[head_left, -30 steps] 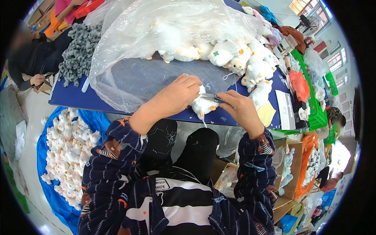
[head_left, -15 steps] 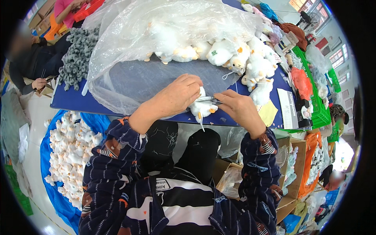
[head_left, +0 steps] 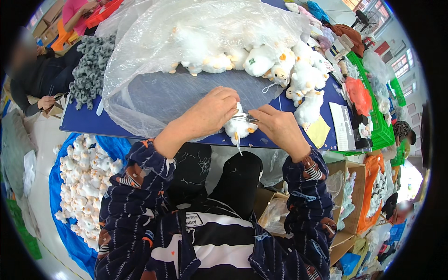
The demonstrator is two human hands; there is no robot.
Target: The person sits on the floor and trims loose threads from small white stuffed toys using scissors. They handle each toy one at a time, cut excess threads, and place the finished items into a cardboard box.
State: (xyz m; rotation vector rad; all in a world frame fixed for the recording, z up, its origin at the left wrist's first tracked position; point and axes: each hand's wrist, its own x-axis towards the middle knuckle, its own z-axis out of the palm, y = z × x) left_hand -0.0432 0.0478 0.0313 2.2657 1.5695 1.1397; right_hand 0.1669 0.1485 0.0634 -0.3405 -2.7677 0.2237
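A dark blue worktable (head_left: 84, 122) spreads across the upper part of the view, and a large clear crumpled plastic sheet (head_left: 154, 70) covers most of it, its near fold lying just behind the person's hands. Under and beside the sheet, a heap of white plush animal toys with orange feet (head_left: 280, 65) runs along the table's far and right side. On the floor to the left, a blue tarp (head_left: 79, 247) holds a second pile of small white plush toys (head_left: 86, 175). A mound of grey knitted plush pieces (head_left: 91, 70) sits at the table's left end, near another person's hand (head_left: 45, 101). A yellow paper square (head_left: 318, 132) lies by the right edge.

At the table's near edge, a small white plush toy (head_left: 238, 128) is held between both hands. The left hand (head_left: 210, 112) is closed around its upper side. The right hand (head_left: 279, 127) pinches small metal scissors (head_left: 247, 117) against the toy.
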